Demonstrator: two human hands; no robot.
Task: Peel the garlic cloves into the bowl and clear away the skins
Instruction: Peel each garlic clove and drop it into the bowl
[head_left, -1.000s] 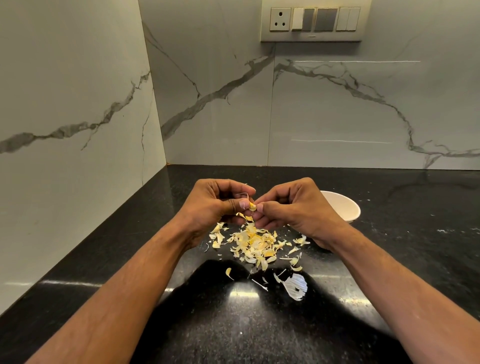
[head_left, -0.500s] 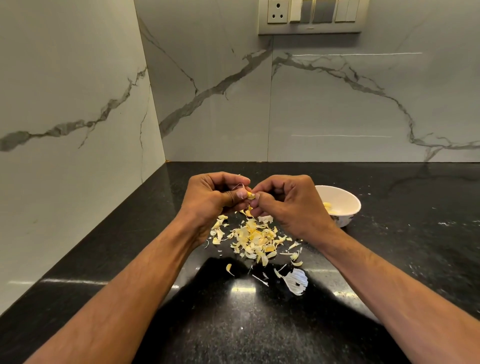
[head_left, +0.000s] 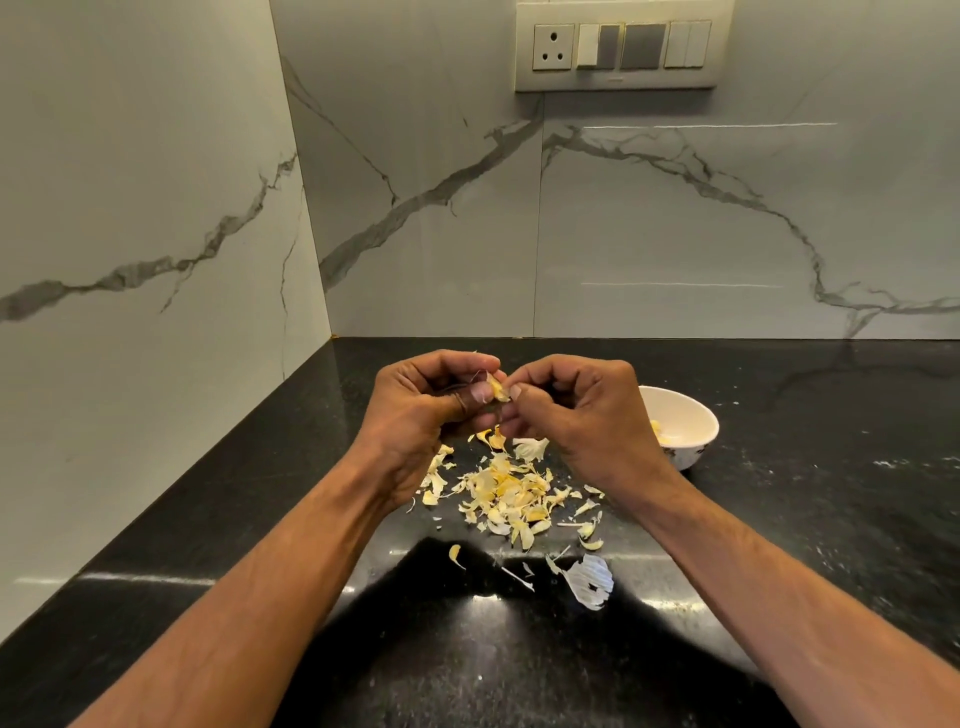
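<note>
Both hands have lifted slightly; left hand and right hand pinch one garlic clove, one bowl at three o'clock

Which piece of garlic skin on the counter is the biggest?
The pale, papery white skin lying alone nearest the person, in front of the main pile. It is broad, ribbed and whitish with small holes, while the others are little yellowish flakes.

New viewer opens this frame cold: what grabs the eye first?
Two hands meet mid-frame, the left hand and right hand pinching a garlic clove between their fingertips. Beneath them a heap of pale skins litters the black counter. A white bowl sits just behind the right hand, partly hidden.
</note>
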